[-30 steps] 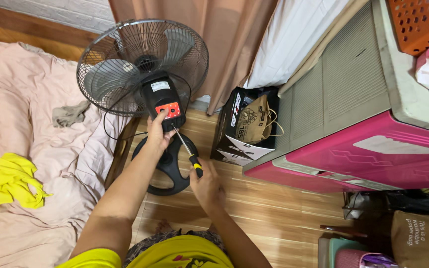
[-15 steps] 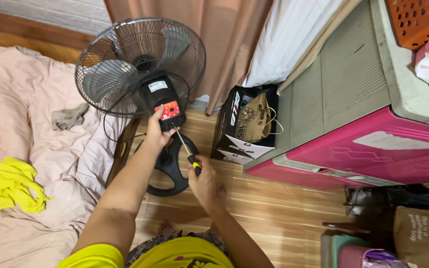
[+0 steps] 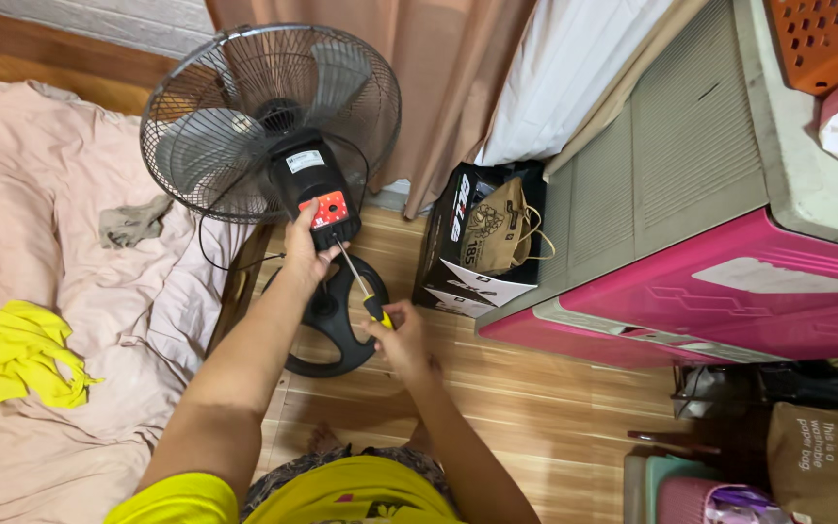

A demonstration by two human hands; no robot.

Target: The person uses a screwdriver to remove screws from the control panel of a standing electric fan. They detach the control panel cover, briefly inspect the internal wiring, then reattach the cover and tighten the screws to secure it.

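Left hand (image 3: 305,247): fingers clamped around the lower end of the fan's motor housing (image 3: 314,186), thumb on the orange panel (image 3: 326,207).
Right hand (image 3: 402,335): fingers closed on the black-and-yellow handle of the screwdriver (image 3: 361,287).
Screwdriver: shaft slants up and left; tip meets the underside of the housing, just below the orange panel. Screw itself too small to see.
Fan (image 3: 269,121): stands on the wooden floor (image 3: 535,408) at the bed's edge, tilted head-down toward the person; round black base (image 3: 337,325) below the hands.
Cord (image 3: 208,254): loops from the housing over the bed's edge.
Bed (image 3: 41,291): pink sheet, yellow cloth (image 3: 19,354) near its left edge, grey rag (image 3: 130,221) beside the fan guard.
Nearby: black box with brown bag (image 3: 482,243) on the floor, against the pink cabinet (image 3: 710,291).
Technique (judgement): keep the shaft in line with the screw, press inward while turning, and let the left hand hold the housing steady so the tip does not slip.
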